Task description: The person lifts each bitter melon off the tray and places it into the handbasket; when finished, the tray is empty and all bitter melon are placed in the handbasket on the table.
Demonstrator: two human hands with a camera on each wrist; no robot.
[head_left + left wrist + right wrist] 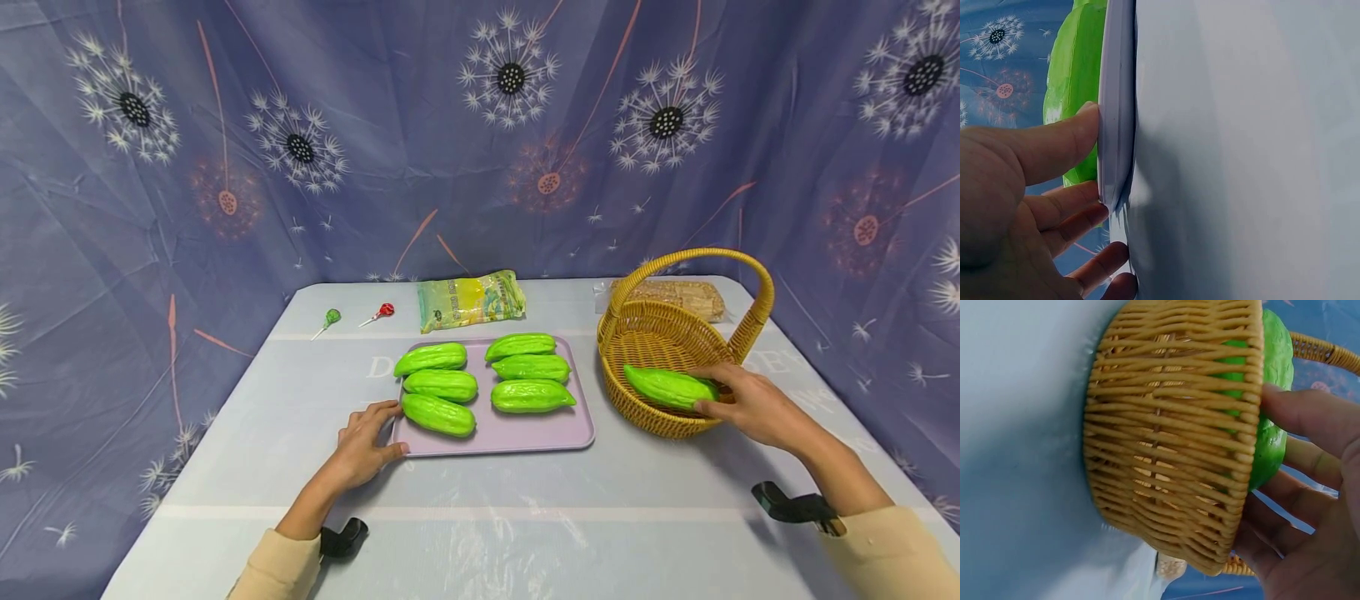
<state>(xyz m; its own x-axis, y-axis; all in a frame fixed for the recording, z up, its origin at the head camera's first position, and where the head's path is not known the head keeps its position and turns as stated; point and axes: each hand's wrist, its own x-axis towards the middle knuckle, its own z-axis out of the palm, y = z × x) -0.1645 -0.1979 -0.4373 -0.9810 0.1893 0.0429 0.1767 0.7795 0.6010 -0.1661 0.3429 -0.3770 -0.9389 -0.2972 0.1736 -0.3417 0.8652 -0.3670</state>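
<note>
A pale purple tray point(525, 437) carries several bright green toy bitter melons point(438, 415) in two columns. At its near left corner, my left hand point(367, 446) holds the rim, thumb at the front and fingers along the left side; the left wrist view shows the thumb tip against the tray edge point(1116, 112). To the right stands a woven basket point(656, 423) with a tall arched handle. My right hand point(757, 404) grips another bitter melon point(667, 387) at its right end, over the basket's opening. In the right wrist view, that melon point(1275, 356) is partly below the basket's rim.
Behind the tray lies a yellow-green packet point(472, 300). A red lollipop point(386, 310) and a green lollipop point(332, 317) lie at the back left. A clear-wrapped brown package point(675, 296) sits behind the basket. A patterned curtain point(420, 167) surrounds the table's far sides.
</note>
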